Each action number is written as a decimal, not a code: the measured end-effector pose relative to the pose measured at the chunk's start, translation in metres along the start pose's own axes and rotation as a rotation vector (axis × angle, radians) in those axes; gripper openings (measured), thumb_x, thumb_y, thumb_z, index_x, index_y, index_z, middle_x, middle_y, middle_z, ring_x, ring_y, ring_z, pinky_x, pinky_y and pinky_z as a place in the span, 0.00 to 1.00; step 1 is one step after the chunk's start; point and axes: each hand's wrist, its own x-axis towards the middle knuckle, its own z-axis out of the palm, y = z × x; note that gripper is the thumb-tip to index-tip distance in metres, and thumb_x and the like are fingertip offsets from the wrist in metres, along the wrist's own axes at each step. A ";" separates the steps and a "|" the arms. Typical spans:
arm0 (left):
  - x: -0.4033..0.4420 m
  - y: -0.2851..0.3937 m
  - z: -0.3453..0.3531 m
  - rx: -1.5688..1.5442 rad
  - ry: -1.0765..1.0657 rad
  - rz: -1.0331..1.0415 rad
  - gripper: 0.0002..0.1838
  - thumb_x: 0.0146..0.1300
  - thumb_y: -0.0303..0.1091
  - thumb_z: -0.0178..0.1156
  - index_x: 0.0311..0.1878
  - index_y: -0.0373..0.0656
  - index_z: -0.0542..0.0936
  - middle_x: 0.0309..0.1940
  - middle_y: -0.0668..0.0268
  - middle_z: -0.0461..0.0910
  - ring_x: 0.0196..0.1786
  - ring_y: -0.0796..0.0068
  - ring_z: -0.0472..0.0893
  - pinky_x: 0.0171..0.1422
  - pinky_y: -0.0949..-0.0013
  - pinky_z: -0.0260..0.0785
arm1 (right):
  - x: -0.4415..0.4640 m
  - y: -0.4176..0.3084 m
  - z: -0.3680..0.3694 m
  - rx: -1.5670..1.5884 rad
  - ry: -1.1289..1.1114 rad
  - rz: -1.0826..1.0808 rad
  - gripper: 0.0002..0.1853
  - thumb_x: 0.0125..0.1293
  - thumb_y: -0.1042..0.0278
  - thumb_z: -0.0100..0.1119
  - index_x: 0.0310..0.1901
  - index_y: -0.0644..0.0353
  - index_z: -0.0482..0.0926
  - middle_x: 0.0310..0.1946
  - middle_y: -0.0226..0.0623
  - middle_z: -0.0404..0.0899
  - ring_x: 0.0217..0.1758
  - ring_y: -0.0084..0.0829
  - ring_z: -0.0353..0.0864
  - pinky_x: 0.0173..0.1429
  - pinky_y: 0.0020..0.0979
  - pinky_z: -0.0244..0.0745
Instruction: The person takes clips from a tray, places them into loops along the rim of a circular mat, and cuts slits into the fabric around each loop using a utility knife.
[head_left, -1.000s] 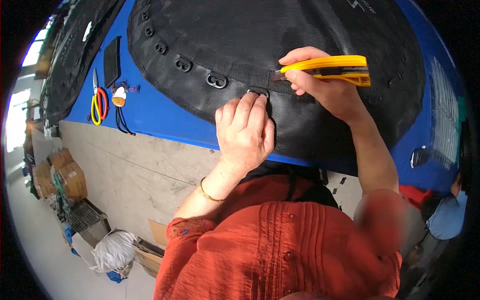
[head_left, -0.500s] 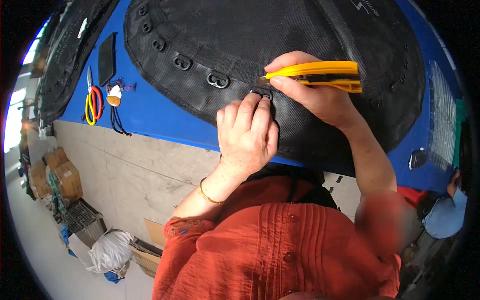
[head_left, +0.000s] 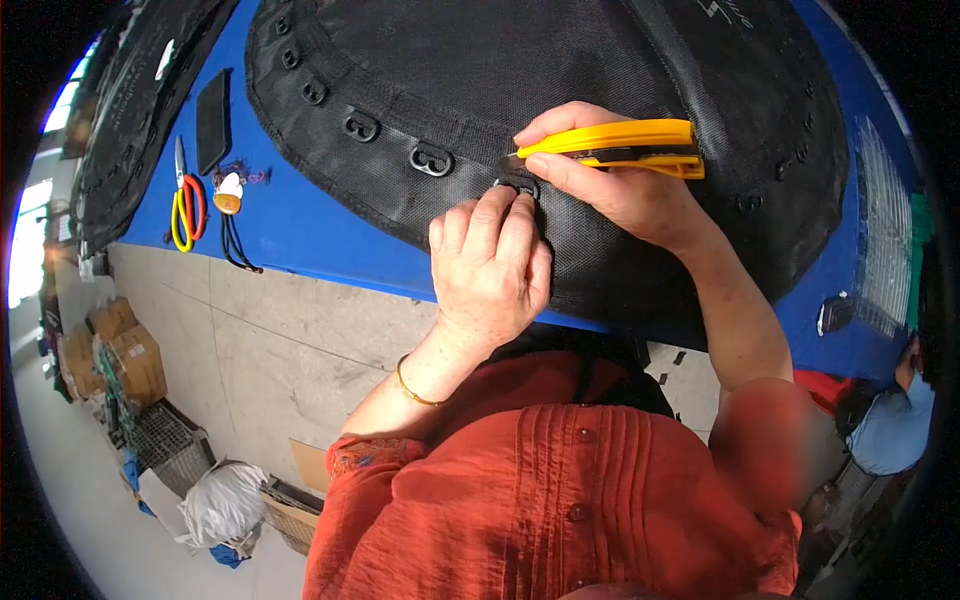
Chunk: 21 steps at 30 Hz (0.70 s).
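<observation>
My right hand point(head_left: 625, 198) is closed around a yellow utility knife point(head_left: 610, 136), its blade pointing left and down at the edge of a black plastic buckle point(head_left: 522, 184). My left hand point(head_left: 488, 268) grips that buckle with its fingertips, fingers held together, and partly hides it. Both hands work over a large rounded black mesh sheet point(head_left: 610, 265). Along the sheet's border band runs a row of similar buckles, the nearest black buckle point(head_left: 432, 160) just left of my fingers. Whether the blade touches a strap or thread is too small to tell.
The blue table point(head_left: 300, 245) carries scissors point(head_left: 186, 205) with red and yellow handles, a dark flat phone-like object point(head_left: 213, 120) and a corded tag point(head_left: 228, 200) on the left. Cardboard boxes point(head_left: 135, 355) and a white sack point(head_left: 225, 505) stand on the floor. Another person point(head_left: 890, 430) is at right.
Both hands, the knife and the mesh sheet have shifted slightly left. The left hand keeps its hold on the same buckle and the knife stays beside it.
</observation>
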 end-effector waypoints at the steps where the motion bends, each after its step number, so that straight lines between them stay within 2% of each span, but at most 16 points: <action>1: 0.000 0.000 0.000 -0.002 0.005 0.001 0.20 0.55 0.29 0.65 0.53 0.40 0.84 0.52 0.60 0.82 0.49 0.58 0.79 0.55 0.57 0.69 | 0.001 -0.001 -0.001 0.026 -0.006 0.029 0.08 0.71 0.73 0.62 0.49 0.62 0.82 0.51 0.36 0.80 0.56 0.35 0.83 0.62 0.31 0.78; 6: 0.000 -0.001 0.001 -0.014 0.010 -0.001 0.20 0.54 0.28 0.65 0.53 0.40 0.84 0.52 0.60 0.82 0.49 0.58 0.79 0.55 0.58 0.69 | 0.003 -0.006 -0.005 0.063 -0.020 0.085 0.08 0.70 0.73 0.62 0.49 0.62 0.81 0.50 0.36 0.80 0.56 0.34 0.83 0.62 0.31 0.78; 18: 0.001 0.000 0.001 -0.016 0.026 0.011 0.20 0.54 0.28 0.65 0.52 0.40 0.84 0.51 0.60 0.83 0.48 0.58 0.79 0.54 0.58 0.69 | 0.001 -0.005 -0.010 -0.009 -0.045 -0.014 0.08 0.70 0.73 0.63 0.49 0.62 0.81 0.49 0.35 0.80 0.55 0.32 0.83 0.61 0.29 0.78; 21: 0.001 -0.001 0.001 -0.020 0.020 0.011 0.19 0.54 0.28 0.65 0.52 0.40 0.84 0.52 0.60 0.83 0.48 0.58 0.79 0.54 0.58 0.69 | 0.001 -0.008 -0.012 0.070 -0.039 0.072 0.08 0.71 0.73 0.64 0.49 0.62 0.81 0.49 0.35 0.80 0.55 0.32 0.83 0.61 0.29 0.78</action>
